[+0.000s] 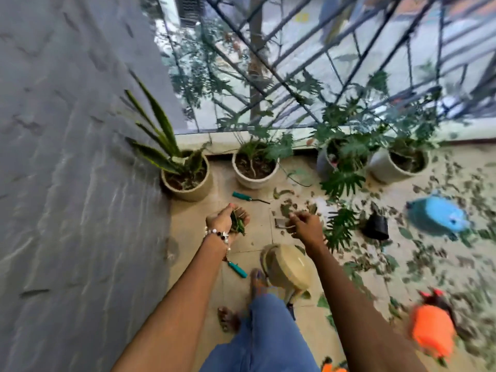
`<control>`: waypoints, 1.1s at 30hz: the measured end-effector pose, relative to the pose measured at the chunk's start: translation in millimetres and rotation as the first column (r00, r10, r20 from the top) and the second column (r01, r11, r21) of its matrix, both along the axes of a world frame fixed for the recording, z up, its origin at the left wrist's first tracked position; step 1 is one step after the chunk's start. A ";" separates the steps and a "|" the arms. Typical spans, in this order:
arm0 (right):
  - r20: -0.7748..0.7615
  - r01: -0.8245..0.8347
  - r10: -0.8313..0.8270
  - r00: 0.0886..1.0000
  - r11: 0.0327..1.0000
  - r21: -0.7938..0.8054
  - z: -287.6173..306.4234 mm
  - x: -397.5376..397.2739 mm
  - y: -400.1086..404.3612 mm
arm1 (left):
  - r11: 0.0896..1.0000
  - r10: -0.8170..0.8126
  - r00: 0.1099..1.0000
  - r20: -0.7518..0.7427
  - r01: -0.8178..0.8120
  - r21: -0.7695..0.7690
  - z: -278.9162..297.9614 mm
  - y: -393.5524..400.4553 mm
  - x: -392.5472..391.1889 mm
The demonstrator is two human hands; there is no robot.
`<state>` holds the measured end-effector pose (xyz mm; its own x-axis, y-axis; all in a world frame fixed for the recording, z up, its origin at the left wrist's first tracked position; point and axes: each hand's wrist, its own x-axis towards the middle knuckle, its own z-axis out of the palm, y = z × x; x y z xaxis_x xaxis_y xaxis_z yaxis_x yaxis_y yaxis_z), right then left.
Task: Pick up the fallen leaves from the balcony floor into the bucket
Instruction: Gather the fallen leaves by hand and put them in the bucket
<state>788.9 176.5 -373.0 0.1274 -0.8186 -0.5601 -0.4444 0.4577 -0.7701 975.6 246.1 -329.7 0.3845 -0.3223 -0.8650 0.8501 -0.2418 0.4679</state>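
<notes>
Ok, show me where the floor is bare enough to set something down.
Bare tile lies between the left hand and the wall, in front of the spiky plant's pot. A smaller patch lies between the hands, below the trowel. Right of the right hand it is crowded with leaves.

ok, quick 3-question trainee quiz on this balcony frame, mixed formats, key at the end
1. True or false: the left hand grips a bunch of leaves.
2. Multiple choice: where do most of the fallen leaves lie? A) left, by the grey wall B) right side of the floor C) inside the pots
3. Fill in: the right hand reaches toward the loose leaves on the floor near the ____-handled tool.

Key: 1 true; 2 B; 3 teal. The frame is blurred, so whether the right hand already pinches a leaf cannot be told.
</notes>
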 end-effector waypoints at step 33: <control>-0.716 -0.565 0.244 0.654 0.788 -0.246 -688.4 3.8 -360.2 | 0.871 -0.445 0.888 0.115 0.459 -0.177 -670.4 -287.7 11.4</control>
